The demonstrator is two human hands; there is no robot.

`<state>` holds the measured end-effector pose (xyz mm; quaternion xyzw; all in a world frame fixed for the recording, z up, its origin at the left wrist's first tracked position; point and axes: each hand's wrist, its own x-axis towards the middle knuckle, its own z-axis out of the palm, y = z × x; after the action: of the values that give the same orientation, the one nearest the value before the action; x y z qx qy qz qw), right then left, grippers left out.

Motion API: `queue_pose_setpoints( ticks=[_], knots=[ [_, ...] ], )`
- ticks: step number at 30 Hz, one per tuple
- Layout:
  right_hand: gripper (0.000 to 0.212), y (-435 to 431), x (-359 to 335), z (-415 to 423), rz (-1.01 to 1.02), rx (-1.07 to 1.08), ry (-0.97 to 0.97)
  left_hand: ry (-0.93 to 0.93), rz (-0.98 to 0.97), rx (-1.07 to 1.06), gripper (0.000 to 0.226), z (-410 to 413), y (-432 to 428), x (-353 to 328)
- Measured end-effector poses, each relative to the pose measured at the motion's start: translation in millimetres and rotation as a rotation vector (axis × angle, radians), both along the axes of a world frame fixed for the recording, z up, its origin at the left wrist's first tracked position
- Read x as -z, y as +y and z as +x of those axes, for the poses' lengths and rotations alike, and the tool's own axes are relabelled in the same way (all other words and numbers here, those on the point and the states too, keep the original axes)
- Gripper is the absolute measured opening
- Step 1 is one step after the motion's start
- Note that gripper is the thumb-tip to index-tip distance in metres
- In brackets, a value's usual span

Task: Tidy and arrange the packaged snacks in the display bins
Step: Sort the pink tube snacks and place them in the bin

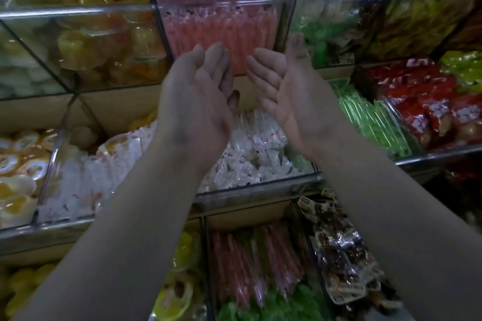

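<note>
Palms face inward: the left hand [198, 107] and right hand [294, 96] hover with fingers relaxed, holding nothing, probably poised to gather the white wrapped snack packets [250, 161] heaped in the clear plastic bin [260, 186] below.

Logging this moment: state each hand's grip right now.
Left hand: open, holding nothing.
Right hand: open, holding nothing.

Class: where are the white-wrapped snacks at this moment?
Head view, centre: the white-wrapped snacks fill the middle-tier bin, below the pink sticks, with green sticks to their right.
</note>
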<state>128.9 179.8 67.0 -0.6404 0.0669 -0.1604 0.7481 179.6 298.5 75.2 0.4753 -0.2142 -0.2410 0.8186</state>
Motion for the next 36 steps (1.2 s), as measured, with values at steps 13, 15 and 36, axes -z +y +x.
queue_pose_setpoints(
  ticks=[13, 15, 36],
  knots=[
    [0.09, 2, 68, -62, 0.091, -0.014, 0.12, 0.143, 0.07, -0.008, 0.056, -59, 4, 64],
    [0.092, 5, 78, -70, 0.116, -0.013, 0.14, 0.166, 0.07, -0.017, 0.056, -66, 7, 73],
    [0.085, 15, 208, -107, 0.181, -0.036, 0.439, 0.345, 0.286, -0.011, 0.054, -99, 29, 201]
  ],
)
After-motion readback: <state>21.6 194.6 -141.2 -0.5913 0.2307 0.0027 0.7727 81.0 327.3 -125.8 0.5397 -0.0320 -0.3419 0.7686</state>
